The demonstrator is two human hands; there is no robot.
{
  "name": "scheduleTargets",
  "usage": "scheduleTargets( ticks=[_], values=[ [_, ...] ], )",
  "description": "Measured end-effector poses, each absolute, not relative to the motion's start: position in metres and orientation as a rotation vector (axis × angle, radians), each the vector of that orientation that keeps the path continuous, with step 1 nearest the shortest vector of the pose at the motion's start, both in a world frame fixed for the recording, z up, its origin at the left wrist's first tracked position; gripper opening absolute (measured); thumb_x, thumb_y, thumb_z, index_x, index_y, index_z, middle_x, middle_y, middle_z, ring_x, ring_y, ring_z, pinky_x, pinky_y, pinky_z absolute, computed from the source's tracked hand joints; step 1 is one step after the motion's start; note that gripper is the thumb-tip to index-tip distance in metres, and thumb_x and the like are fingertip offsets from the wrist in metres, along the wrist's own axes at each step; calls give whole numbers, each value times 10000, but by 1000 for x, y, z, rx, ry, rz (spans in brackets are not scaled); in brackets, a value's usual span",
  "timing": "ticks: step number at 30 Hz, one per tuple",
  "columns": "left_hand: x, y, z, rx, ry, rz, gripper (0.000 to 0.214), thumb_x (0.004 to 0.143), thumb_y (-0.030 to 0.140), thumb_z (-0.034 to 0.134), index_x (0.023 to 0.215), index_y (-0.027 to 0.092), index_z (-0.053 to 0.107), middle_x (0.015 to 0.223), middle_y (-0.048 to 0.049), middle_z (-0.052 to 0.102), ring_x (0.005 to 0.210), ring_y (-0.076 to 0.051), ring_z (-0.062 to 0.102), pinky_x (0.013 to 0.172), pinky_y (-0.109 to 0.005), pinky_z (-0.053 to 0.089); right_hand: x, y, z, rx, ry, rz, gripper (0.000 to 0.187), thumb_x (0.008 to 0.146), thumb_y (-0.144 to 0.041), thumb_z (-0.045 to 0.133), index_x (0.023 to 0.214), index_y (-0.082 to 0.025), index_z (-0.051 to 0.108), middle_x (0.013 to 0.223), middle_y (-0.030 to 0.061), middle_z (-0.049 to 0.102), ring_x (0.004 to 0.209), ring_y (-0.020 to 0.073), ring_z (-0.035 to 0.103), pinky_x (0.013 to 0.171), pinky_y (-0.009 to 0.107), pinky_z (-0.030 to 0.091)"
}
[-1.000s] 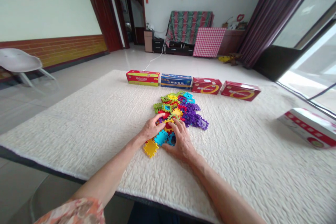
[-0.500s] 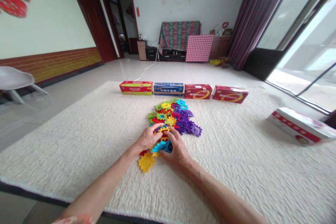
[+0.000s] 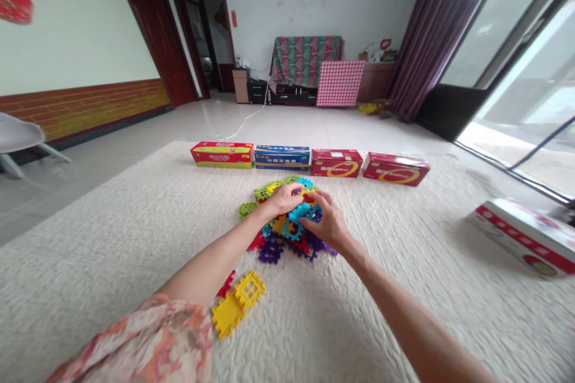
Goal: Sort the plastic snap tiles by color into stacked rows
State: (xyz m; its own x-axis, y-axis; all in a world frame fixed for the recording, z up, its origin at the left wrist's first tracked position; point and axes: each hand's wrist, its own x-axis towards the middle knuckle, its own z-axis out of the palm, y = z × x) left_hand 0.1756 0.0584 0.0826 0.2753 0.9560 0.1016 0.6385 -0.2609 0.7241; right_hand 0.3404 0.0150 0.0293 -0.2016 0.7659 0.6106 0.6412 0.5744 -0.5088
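A heap of colourful square interlocking plastic tiles (image 3: 272, 248), with toothed edges, lies on the cream quilted mat. Over its far part, my left hand (image 3: 287, 198) and my right hand (image 3: 330, 218) grip a cluster of joined tiles (image 3: 299, 211) from both sides. Light blue, yellow and red show in the cluster. My left fingers bend over its far side, while the right thumb and fingers curve round its right side; the fingertips are partly hidden. Nearer to me, two yellow tiles (image 3: 230, 313) and a red tile (image 3: 226, 284) lie apart from the heap, beside my left forearm.
Beyond the heap, a red-and-yellow box (image 3: 222, 155), a blue box (image 3: 282, 158) and two red boxes (image 3: 336, 164) stand in a row. A larger white-and-red box (image 3: 525, 239) sits at the right. A white chair (image 3: 20, 137) stands on the floor at left.
Both hands have moved forward over the heap with the light blue, yellow and red cluster. The yellow tiles in front are now uncovered and separate. The view has shifted slightly.
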Motion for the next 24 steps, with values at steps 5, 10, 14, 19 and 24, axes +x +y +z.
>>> scheduleTargets(
  ticks=[5,10,14,19,24],
  values=[
    [165,61,89,2155,1598,723,421,791,173,568,1194,200,685,996,-36,749,916,-186,680,858,-260,512,350,26,27,-1255,-1913,99,637,736,-515,714,1264,-210,533,1322,153,515,1218,333,505,996,537,439],
    [117,18,89,2065,1582,787,411,798,216,565,1190,200,686,1082,-46,735,931,-175,692,849,-251,526,340,-22,33,-1146,-1926,38,482,845,-427,610,1272,-221,522,1318,136,530,1234,307,489,1026,526,413],
    [69,-25,78,1964,1683,749,418,793,248,560,1185,173,685,1072,-63,738,944,-182,698,836,-241,536,311,-76,30,-966,-2056,153,378,889,-336,552,1248,-222,525,1268,128,574,1180,260,545,990,457,462],
    [23,-79,58,1924,1768,591,464,764,229,568,1215,161,655,1203,-88,693,1089,-208,655,950,-279,502,263,-127,17,-868,-2273,368,521,834,-403,619,1285,-176,489,1324,169,538,1216,280,523,1009,462,450],
    [23,-124,22,2139,1745,665,380,777,152,508,1113,168,684,1179,-106,682,1127,-221,620,1040,-373,462,225,-148,10,-1078,-2336,386,873,661,-565,741,1372,-166,428,1453,223,405,1308,386,402,1025,576,381]
  ],
)
